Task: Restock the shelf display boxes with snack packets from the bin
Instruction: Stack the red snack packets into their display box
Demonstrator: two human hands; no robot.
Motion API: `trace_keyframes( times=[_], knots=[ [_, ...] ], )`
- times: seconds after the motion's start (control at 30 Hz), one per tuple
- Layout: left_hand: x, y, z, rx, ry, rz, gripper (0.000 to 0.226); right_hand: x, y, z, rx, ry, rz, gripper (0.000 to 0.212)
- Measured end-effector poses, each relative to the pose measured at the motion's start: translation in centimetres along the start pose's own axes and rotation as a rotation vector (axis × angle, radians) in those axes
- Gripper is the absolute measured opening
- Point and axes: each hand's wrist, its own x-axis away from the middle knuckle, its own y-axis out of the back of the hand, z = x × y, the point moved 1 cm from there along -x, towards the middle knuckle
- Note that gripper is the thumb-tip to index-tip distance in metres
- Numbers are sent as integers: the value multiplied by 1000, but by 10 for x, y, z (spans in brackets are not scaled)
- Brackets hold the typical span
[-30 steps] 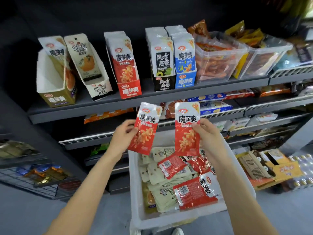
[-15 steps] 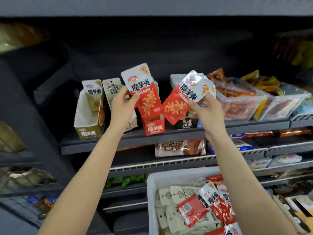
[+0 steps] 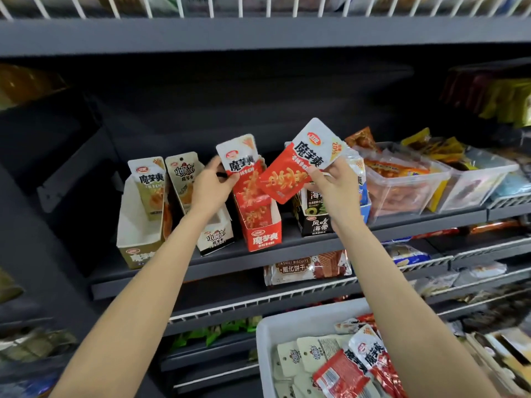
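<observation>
Head view: left hand (image 3: 211, 186) up at the shelf (image 3: 287, 248), fingers (image 3: 214, 165) clenched on a red packet (image 3: 244, 173) standing upright in the red display box (image 3: 260, 225). Right hand (image 3: 334, 182) just right of it, fingers (image 3: 314, 170) pinching a 2nd red packet (image 3: 298, 165), tilted, overlapping the 1st packet above the box. Left along the shelf, a beige box (image 3: 138, 239) and a white box (image 3: 217, 235), 1 packet upright in each. Near and low right, the white bin (image 3: 268, 334) with loose red and cream packets.
</observation>
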Motion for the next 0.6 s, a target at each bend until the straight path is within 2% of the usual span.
trace_keyframes(
  times=[0.13,0.2,0.3,0.4,0.5,0.6],
  knots=[
    [-6,3,5,-135,-51,198,51,-8,-12,-2,40,-3,51,28],
    [-7,-2,8,-291,-112,162,47,-11,-17,-5,94,1,100,25],
    [-8,-9,12,-539,-201,6,53,-17,-28,-14,263,14,164,20],
    [-6,-12,15,-530,-124,-5,52,-21,-42,-25,469,84,205,19],
    [-2,-14,19,-486,-97,25,44,-21,-57,-39,748,251,185,18],
    [2,-14,21,-504,-96,23,45,-21,-67,-55,938,271,171,29]
  ],
)
